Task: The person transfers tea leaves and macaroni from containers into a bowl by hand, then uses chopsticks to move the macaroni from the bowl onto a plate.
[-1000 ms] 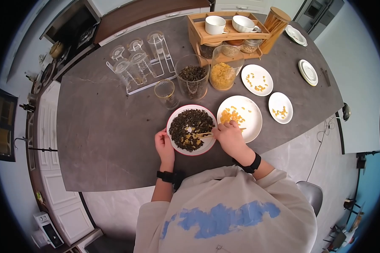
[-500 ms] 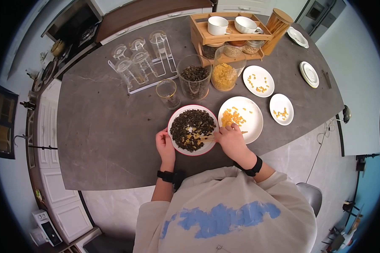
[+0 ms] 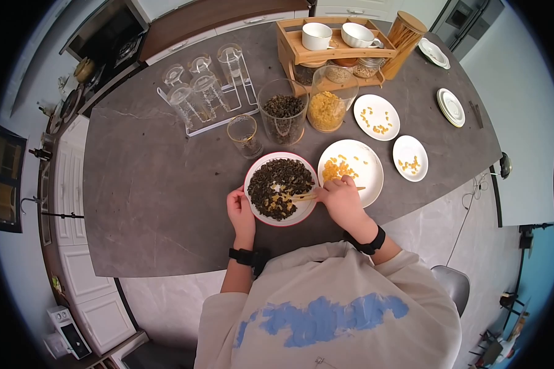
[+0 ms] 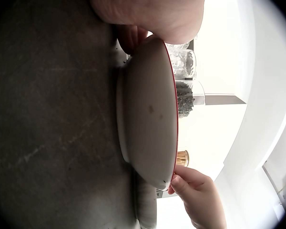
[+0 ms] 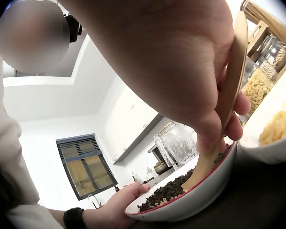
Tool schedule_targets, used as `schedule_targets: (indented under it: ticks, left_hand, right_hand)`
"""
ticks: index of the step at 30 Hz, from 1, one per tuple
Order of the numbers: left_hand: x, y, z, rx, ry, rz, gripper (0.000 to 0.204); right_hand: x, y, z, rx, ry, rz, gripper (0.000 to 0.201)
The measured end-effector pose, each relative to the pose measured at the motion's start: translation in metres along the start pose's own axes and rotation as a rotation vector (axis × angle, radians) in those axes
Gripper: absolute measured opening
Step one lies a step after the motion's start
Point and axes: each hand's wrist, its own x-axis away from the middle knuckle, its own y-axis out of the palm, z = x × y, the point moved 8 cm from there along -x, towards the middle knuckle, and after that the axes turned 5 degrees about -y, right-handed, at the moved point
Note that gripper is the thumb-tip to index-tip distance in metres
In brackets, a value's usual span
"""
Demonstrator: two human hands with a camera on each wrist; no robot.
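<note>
A white bowl with a red rim point(image 3: 301, 213) holds dark dried flakes point(image 3: 279, 173), with a few yellow pieces and a small pale patch among them. My left hand point(image 3: 240, 216) grips the bowl's left rim. My right hand point(image 3: 341, 202) pinches wooden tongs point(image 5: 234, 71), whose tips reach down into the flakes near the bowl's right side. In the left wrist view the bowl's outer wall point(image 4: 150, 105) shows above the table. Right of the bowl, a white plate point(image 3: 369, 175) carries yellow pieces point(image 3: 336, 168), and my right hand overlaps its near edge.
Behind the bowl stand a glass point(image 3: 245, 136), a jar of dark flakes point(image 3: 283, 111) and a jar of yellow pieces point(image 3: 327, 111). Left of these is a rack of glasses point(image 3: 218, 117). Two smaller plates point(image 3: 375, 111) with yellow pieces lie right, before a wooden shelf point(image 3: 338, 55).
The right hand shifts slightly right with the tongs, and their handle end shows a little farther over the plate. The left hand and bowl stay in place.
</note>
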Motion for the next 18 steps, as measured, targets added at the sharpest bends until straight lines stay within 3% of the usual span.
schedule_targets:
  ticks: [5,14,18]
  left_hand:
    - [0.001,0.0,0.001,0.005,-0.005,0.004,0.006]
    - [0.0,0.0,0.001,-0.001,0.012,-0.01,0.006]
    - [0.0,-0.001,0.0,-0.002,0.006,-0.008,0.005]
  right_hand:
    - [0.006,-0.016,0.02,-0.059,0.09,0.015,0.015]
    - [0.005,-0.013,0.008,-0.038,0.035,0.019,0.02]
    - [0.0,0.002,-0.005,-0.032,-0.002,-0.067,0.014]
